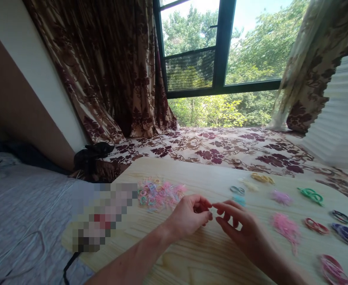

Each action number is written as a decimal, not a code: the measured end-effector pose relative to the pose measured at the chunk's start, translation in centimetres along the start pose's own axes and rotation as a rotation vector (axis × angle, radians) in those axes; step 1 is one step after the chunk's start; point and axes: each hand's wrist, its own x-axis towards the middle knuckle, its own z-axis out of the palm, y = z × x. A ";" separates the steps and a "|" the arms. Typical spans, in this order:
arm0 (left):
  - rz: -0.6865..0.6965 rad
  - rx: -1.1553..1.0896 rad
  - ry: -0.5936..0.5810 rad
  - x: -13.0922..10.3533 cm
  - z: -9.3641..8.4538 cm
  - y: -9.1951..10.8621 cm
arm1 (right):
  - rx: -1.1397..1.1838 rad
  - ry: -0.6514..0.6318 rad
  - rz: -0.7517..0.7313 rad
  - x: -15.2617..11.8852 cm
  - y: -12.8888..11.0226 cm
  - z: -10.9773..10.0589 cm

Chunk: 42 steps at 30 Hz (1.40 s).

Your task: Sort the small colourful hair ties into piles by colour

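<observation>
Mixed pile of small coloured bands (159, 194) on the wood-grained table (191, 170), just beyond my left hand (187, 215). Left fingers curled, thumb close to index; whether anything sits in the pinch, I cannot tell. Right hand (245, 223) partly open, thumb and index apart, fingertips facing the left's; any hold too small to make out.

Beyond the right fingers: grey-green bands (237, 190) beside a turquoise clump (238, 200). Further right, separate groups: yellow bands (262, 178), purple clump (281, 197), pink clump (285, 225), green bands (311, 196), red bands (316, 226). Farther out, patterned cloth (215, 148) under the window (221, 47).
</observation>
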 end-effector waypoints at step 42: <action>0.227 0.548 0.477 1.4 -4.3 -0.5 | -0.590 0.093 0.263 0.6 5.1 -4.4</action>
